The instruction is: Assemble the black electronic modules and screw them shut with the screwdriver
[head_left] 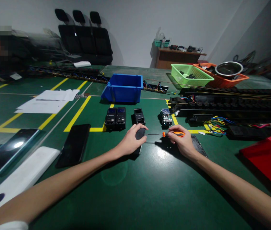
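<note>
My left hand (131, 140) is closed around a small black plastic case (140, 134), tilted up from the green table. In my right hand (181, 142) is a screwdriver (178, 134) with an orange and black handle. Its thin shaft points left at the case, and the tip meets or nearly meets the side. Just beyond my left hand lies a black housing (139, 115) with a window. Two similar black modules (115, 118) stand side by side to its left. A bare circuit board (166, 117) lies beyond my right hand, and a flat black panel (199, 146) lies beside my right wrist.
A blue bin (126, 89) stands behind the modules. Two phones (74, 145) and a long white object (22, 179) lie left. At right are black rails (228, 103), loose wires (218, 123) and a red bin (269, 156). Green (190, 75) and orange baskets (238, 80) stand behind.
</note>
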The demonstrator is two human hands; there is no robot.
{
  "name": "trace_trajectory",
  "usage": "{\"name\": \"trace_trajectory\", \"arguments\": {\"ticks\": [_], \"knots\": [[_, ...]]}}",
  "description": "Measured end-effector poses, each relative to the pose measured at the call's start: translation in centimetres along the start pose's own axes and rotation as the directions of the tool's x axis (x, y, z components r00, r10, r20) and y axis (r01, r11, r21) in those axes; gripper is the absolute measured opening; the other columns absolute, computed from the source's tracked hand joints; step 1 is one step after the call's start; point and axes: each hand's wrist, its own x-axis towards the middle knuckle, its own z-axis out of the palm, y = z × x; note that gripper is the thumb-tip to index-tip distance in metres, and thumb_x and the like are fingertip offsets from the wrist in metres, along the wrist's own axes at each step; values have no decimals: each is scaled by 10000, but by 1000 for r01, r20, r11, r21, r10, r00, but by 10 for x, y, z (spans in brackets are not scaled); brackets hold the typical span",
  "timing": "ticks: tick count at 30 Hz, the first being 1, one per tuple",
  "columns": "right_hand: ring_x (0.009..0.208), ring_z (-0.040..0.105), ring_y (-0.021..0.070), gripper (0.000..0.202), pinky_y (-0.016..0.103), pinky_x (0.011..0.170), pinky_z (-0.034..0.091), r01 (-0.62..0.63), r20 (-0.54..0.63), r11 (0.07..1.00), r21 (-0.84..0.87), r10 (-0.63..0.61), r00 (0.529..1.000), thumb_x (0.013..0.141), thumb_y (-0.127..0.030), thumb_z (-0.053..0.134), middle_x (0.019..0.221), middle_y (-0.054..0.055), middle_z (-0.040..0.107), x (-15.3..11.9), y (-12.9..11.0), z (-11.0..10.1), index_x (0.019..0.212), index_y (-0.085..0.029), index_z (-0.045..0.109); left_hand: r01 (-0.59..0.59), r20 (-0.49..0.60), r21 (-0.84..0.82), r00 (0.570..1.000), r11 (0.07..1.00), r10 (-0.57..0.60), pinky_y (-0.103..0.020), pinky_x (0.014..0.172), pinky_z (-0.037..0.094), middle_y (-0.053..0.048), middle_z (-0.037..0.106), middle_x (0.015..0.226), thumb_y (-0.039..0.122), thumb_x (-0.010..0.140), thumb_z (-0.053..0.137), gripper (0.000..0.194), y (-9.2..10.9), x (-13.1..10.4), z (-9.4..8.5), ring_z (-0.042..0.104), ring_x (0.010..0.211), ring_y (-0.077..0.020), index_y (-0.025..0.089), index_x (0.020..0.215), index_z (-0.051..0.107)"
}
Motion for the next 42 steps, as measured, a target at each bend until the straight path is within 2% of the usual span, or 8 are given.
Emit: {"name": "trace_trajectory", "arguments": {"ticks": [5,9,12,24,32,35,39,42], "knots": [[485,514,89,241,196,439,401,-11,35,999,-42,12,999,763,-380,745,617,-23,594,-1,-3,1,806,-177,621,-4,-7,11,1000,1000,4,-340,925,415,-45,548,1063,209,830,564,245,-1,0,1,544,998,-197,199,1074,580],[396,430,71,287,182,364,294,-27,37,999,-39,28,999,861,-444,623,505,-49,507,-2,-3,0,757,-177,601,2,-10,15,1000,1000,-2,-335,929,412,-40,545,1060,211,830,573,244,-3,0,1,545,988,-191,204,1074,580],[402,424,64,263,172,375,283,-12,42,997,-77,16,999,837,-409,670,478,-58,490,-2,-4,-1,740,-176,596,2,-10,14,1000,1000,-2,-331,929,411,-35,541,1053,210,832,576,249,-3,0,1,544,979,-186,208,1080,579],[515,567,91,220,184,466,421,21,60,989,-146,-12,998,780,-364,743,594,-12,616,-4,-7,-1,792,-163,652,13,-28,16,1000,1000,-13,-333,925,410,-27,525,1020,184,820,568,247,-5,1,0,538,957,-180,206,1066,581],[525,568,96,206,193,477,427,28,61,988,-152,-19,998,768,-347,756,603,-9,623,-4,-4,-2,809,-165,668,4,-36,3,999,1000,-3,-327,927,407,-24,520,1021,167,811,563,248,-7,1,0,535,966,-177,206,1055,581],[492,548,93,200,193,460,411,24,57,996,-86,-19,998,788,-350,736,565,-21,603,-4,-4,-1,777,-171,648,9,-31,4,999,1000,-9,-328,917,410,-27,521,1020,166,812,564,247,-5,1,1,535,960,-178,205,1055,582],[485,555,109,257,213,454,415,-26,101,995,95,16,995,879,-414,608,573,-8,603,-2,-4,-1,822,-171,667,13,-26,8,1000,1000,-13,-328,907,414,-29,521,1014,178,817,571,245,-3,1,1,535,952,-179,202,1061,584],[496,569,118,286,222,443,412,-44,133,991,126,27,991,889,-425,582,621,9,624,-1,-4,-2,846,-163,690,13,-21,8,1000,1000,-13,-326,904,415,-29,520,1015,186,822,571,244,-2,1,1,536,951,-178,204,1065,584]]}}
